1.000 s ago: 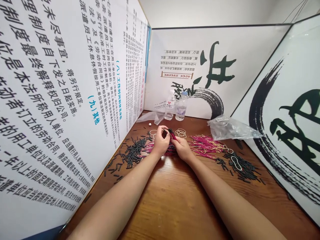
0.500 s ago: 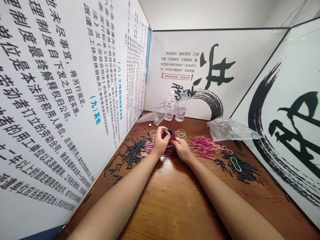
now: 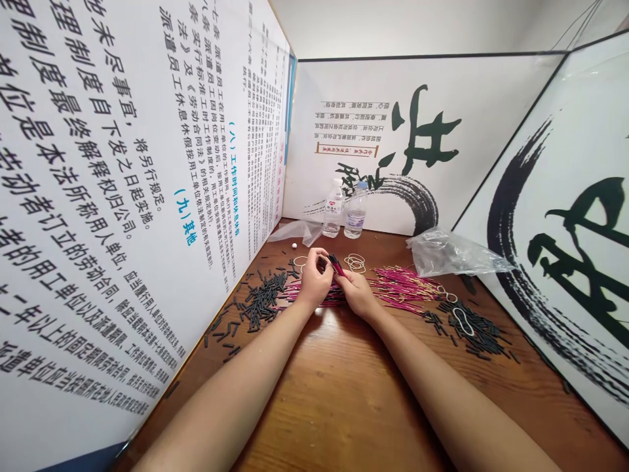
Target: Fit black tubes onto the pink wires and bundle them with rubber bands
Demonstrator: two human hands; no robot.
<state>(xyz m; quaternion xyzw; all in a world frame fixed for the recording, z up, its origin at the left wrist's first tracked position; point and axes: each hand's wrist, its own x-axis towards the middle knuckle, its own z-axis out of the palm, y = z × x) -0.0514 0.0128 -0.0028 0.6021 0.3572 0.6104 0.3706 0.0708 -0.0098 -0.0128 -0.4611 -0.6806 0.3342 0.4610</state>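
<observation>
In the head view, my right hand (image 3: pixel 358 292) is closed around a small bundle of magenta wires (image 3: pixel 338 266) whose upper ends are black. Right beside it, my left hand (image 3: pixel 315 276) has its fingers curled and thumb pinched in; something dark shows between the fingers, too small to make out. Beneath both hands lie more magenta wires (image 3: pixel 400 286), spread across the table with pale tips to the right. A pile of short black tubes (image 3: pixel 263 301) is left of my left hand. Another heap of black tubes (image 3: pixel 484 333) lies to the right.
Rubber bands (image 3: pixel 354 263) lie behind my hands, with a pale looped band (image 3: pixel 462 322) on the right heap. Two water bottles (image 3: pixel 356 213) stand at the back, near a clear plastic bag (image 3: pixel 449 253). Printed panels (image 3: pixel 309 85) enclose the wooden table (image 3: pixel 314 393) on three sides.
My left fingers have drawn slightly away from the black ends of the bundle, which now show more plainly. My right hand keeps its hold in nearly the same place.
</observation>
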